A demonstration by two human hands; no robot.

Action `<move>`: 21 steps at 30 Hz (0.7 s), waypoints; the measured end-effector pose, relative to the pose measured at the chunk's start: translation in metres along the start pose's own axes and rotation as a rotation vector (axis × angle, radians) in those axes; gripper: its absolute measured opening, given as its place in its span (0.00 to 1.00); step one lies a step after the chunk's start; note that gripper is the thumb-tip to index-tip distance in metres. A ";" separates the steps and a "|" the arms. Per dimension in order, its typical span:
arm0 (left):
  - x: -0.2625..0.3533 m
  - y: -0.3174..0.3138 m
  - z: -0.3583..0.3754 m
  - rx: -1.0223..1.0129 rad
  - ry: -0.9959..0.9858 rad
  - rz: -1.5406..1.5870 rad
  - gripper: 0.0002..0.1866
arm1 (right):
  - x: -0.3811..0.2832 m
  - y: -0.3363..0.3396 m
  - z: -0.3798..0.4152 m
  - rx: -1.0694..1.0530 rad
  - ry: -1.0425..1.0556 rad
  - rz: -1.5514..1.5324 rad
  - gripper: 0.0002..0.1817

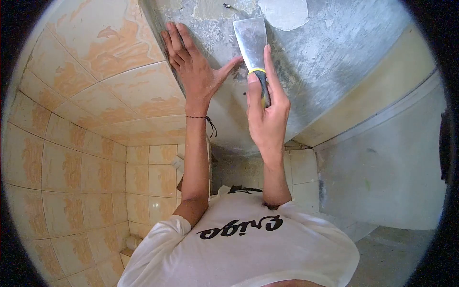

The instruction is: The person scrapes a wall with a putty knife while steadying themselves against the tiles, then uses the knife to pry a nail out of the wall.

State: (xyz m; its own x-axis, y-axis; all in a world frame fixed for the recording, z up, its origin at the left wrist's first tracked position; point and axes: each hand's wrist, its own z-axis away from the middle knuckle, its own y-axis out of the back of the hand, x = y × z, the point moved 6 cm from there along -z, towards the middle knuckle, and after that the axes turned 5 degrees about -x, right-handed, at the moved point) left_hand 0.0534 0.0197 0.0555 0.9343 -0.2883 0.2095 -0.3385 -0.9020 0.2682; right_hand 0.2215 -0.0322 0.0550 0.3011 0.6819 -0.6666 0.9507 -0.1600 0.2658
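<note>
My right hand point(269, 107) is wrapped round the black and yellow handle of a putty knife point(252, 40), the index finger stretched along the edge of its wide metal blade. The blade points up and away from me, over a grey, patchy wall surface point(330, 62). My left hand point(195, 71) lies spread on the same surface near its left edge, thumb reaching toward the blade and holding nothing. Above and right of the blade is a pale bare patch point(285, 13). A small dark fixing point(228, 6) sticks out near the top.
Orange-patterned tiles point(107, 52) cover the wall on the left, meeting the grey surface at a straight edge. To the right runs a beige strip point(368, 91), then a pale grey wall point(382, 158). Below my arms, a tiled floor point(304, 167) shows.
</note>
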 end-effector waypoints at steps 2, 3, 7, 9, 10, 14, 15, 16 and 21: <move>0.000 0.000 -0.003 -0.002 0.007 0.008 0.78 | -0.004 -0.007 -0.008 0.075 0.114 0.043 0.29; -0.001 0.000 -0.003 -0.001 0.007 0.003 0.78 | -0.010 -0.007 -0.007 0.147 0.222 0.090 0.29; 0.000 0.000 -0.002 -0.012 0.020 -0.006 0.78 | -0.011 0.002 0.000 0.038 -0.002 -0.002 0.29; -0.001 0.000 -0.002 0.002 0.004 -0.018 0.78 | -0.011 -0.001 -0.003 0.061 0.045 0.013 0.29; -0.001 0.000 -0.001 0.004 -0.009 -0.027 0.78 | -0.014 -0.002 -0.004 0.083 0.079 0.032 0.29; -0.001 0.001 -0.002 0.001 -0.011 -0.015 0.78 | -0.013 0.000 0.000 0.033 -0.034 -0.018 0.29; -0.001 0.001 -0.001 0.001 -0.018 -0.011 0.78 | -0.008 -0.001 0.001 0.019 -0.087 -0.099 0.29; -0.001 0.001 -0.002 0.006 -0.024 -0.006 0.78 | -0.008 -0.003 0.000 0.020 -0.081 -0.100 0.29; 0.000 0.001 0.000 -0.011 -0.007 -0.007 0.78 | -0.009 0.001 0.001 0.015 -0.023 -0.032 0.29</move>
State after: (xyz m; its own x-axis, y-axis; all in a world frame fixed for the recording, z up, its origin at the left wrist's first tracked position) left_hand 0.0529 0.0191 0.0552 0.9375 -0.2837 0.2013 -0.3326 -0.9005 0.2801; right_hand 0.2197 -0.0391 0.0600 0.2719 0.6706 -0.6902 0.9608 -0.1489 0.2338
